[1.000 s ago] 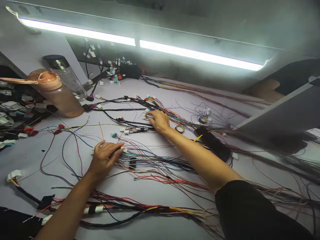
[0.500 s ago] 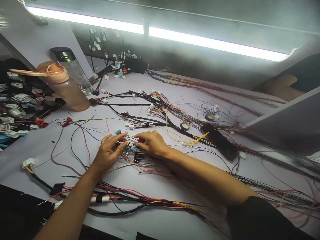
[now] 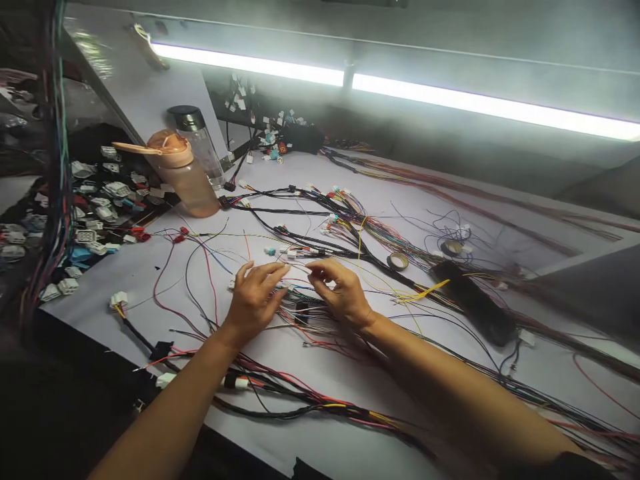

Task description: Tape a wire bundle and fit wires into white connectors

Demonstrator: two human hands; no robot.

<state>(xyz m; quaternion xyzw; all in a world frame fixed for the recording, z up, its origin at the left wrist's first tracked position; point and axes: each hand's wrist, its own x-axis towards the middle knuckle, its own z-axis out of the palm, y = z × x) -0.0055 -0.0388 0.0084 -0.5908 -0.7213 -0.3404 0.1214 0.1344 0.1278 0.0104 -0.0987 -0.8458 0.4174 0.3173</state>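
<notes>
My left hand (image 3: 257,297) is closed in a loose pinch at a small white connector (image 3: 287,285), partly covered by the fingers. Green and dark wires (image 3: 303,295) run from the connector toward the right. Just to the right, my right hand (image 3: 340,290) has its thumb and forefinger curled close together; whatever lies between their tips is too small to make out. Below and between the hands are loose white and red wires (image 3: 320,328) and a piece of black tape (image 3: 301,313). A teal connector (image 3: 270,251) lies beyond the left fingers.
A taped wiring harness (image 3: 320,247) stretches behind the hands, another (image 3: 280,393) in front. A tape roll (image 3: 398,261) and black phone-like object (image 3: 473,303) lie right. An orange-lidded bottle (image 3: 190,187) stands left, beside piled connectors (image 3: 105,207). Hanging wires (image 3: 55,147) are at far left.
The view has swung left, bringing the hanging wires in. My hands, earlier together at the white connector, are farther apart; the right hand has drawn away from it.
</notes>
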